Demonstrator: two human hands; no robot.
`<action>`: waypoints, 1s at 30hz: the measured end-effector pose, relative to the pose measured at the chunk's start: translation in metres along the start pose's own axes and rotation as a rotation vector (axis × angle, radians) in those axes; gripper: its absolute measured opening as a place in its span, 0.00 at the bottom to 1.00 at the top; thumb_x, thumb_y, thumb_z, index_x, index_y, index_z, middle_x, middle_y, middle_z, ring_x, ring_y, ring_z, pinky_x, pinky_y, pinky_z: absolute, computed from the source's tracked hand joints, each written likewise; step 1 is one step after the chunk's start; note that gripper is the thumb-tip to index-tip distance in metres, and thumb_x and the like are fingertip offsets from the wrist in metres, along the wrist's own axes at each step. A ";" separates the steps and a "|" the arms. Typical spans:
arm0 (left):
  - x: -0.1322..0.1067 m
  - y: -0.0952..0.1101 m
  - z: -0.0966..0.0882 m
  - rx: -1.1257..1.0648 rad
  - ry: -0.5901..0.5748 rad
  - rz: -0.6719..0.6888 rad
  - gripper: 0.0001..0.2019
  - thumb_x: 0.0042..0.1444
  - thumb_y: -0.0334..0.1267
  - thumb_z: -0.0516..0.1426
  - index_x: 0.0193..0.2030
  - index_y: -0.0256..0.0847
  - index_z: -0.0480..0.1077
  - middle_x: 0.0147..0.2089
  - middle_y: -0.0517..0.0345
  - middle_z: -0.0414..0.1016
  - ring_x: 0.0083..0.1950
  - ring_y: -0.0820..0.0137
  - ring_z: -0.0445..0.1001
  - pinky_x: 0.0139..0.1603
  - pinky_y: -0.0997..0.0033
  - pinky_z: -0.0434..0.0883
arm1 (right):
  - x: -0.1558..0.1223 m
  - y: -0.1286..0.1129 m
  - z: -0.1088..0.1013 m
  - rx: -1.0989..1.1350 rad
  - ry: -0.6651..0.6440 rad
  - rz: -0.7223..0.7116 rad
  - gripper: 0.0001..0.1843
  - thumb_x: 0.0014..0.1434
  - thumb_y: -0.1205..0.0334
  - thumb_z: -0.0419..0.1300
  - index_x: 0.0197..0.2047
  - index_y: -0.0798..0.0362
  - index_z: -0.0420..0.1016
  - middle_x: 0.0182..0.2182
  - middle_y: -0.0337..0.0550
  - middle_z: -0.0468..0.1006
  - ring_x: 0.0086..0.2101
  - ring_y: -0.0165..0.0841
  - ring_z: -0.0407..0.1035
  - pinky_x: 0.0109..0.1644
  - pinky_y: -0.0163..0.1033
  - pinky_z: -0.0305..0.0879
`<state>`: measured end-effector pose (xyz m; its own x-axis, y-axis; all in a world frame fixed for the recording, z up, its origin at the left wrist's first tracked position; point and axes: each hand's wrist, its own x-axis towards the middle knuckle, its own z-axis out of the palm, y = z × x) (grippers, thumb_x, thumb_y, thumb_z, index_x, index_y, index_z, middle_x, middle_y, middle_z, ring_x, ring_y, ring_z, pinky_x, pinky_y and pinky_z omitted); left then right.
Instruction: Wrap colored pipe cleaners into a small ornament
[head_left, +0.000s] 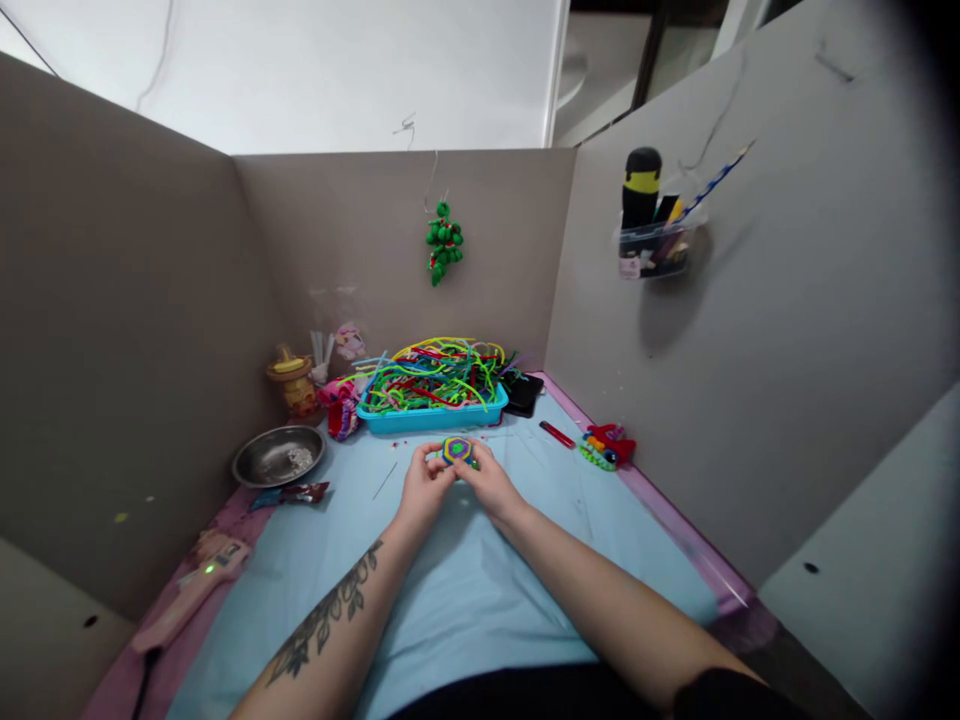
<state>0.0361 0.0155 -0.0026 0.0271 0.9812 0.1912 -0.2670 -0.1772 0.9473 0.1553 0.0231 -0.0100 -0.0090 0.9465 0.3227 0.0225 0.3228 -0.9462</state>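
Note:
A small hexagonal piece [457,450], seemingly coiled from pipe cleaners in yellow, purple, blue and green, is held between both hands above the blue table cover. My left hand [426,480] grips its left side, fingers curled and thumb at the near edge. On the other side, my right hand [486,480] is closed on it too. The underside is hidden by the fingers. Just beyond stands a blue tray [427,420] heaped with multicoloured pipe cleaners [439,375]. A thin grey stick or wire [385,481] lies left of my left hand.
At left are a metal bowl [251,470], a wrapped snack [289,495], a cup [292,385] and a pink glue gun [199,590]. A red cutter [556,434], a colourful craft piece [606,446] and a black phone-like object [525,396] lie right. Grey panels surround the table.

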 end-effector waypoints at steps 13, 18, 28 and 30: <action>0.000 0.004 -0.002 0.051 0.034 0.020 0.23 0.41 0.38 0.64 0.43 0.40 0.59 0.26 0.63 0.73 0.27 0.74 0.72 0.32 0.75 0.65 | 0.006 0.005 -0.005 -0.062 0.114 -0.036 0.16 0.51 0.48 0.57 0.23 0.52 0.69 0.47 0.48 0.67 0.51 0.39 0.59 0.58 0.45 0.50; 0.000 0.008 -0.001 0.054 0.020 0.002 0.24 0.41 0.37 0.64 0.44 0.40 0.58 0.25 0.65 0.72 0.25 0.75 0.70 0.29 0.76 0.63 | 0.009 0.005 -0.009 0.116 0.099 0.057 0.18 0.47 0.46 0.60 0.21 0.54 0.71 0.47 0.49 0.68 0.53 0.43 0.58 0.57 0.49 0.50; 0.000 0.007 -0.003 0.098 0.075 0.000 0.24 0.42 0.39 0.63 0.44 0.41 0.58 0.25 0.66 0.70 0.23 0.77 0.68 0.27 0.77 0.62 | 0.009 0.003 -0.010 0.115 0.080 0.050 0.19 0.50 0.46 0.57 0.27 0.53 0.77 0.50 0.49 0.69 0.53 0.41 0.59 0.57 0.45 0.52; 0.001 0.007 -0.005 0.105 0.102 0.008 0.23 0.42 0.39 0.63 0.44 0.41 0.58 0.26 0.66 0.70 0.23 0.77 0.68 0.27 0.77 0.62 | 0.008 0.002 -0.012 0.064 0.128 0.023 0.18 0.51 0.46 0.57 0.30 0.52 0.77 0.48 0.48 0.70 0.52 0.41 0.61 0.55 0.44 0.54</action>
<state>0.0298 0.0159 0.0031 -0.0742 0.9814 0.1768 -0.1643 -0.1869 0.9685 0.1669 0.0307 -0.0087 0.1183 0.9472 0.2979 -0.0422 0.3045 -0.9516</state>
